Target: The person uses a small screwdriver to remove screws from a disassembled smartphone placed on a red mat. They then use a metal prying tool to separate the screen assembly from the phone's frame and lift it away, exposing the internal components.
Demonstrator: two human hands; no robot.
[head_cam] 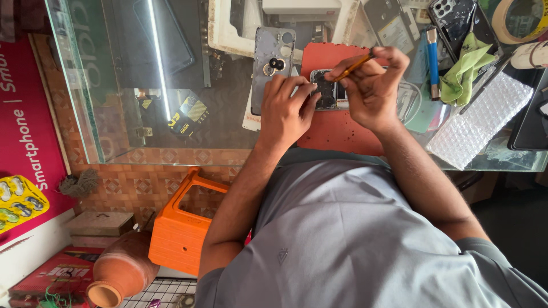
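The left hand (285,111) sat just left of the frame's centre, its fingers curled and pressed down on the left edge of an opened smartphone (326,90), steadying it rather than wrapping around it. The right hand (371,85), just right of centre, was closed around a thin orange tool (354,67), pinched between thumb and fingertips like a pen, with its tip angled down to the phone's exposed interior.

The opened smartphone was small and dark inside, with a pale rim, its back removed so that the inner parts showed; finer detail was too small to tell. It lay on a red-orange work mat (337,128) in the upper centre of the frame, directly between the 2 hands and touched by both.

To the left, a detached grey back cover (273,57) with camera cutouts rested on the glass counter (171,114), just beside the left hand. To the right of the hands lay a blue-handled tool (432,63), a crumpled green cloth (465,71) and a sheet of bubble wrap (482,120). In the lower left of the frame, below the counter, stood an orange plastic case (180,228) and a clay pot (123,271).
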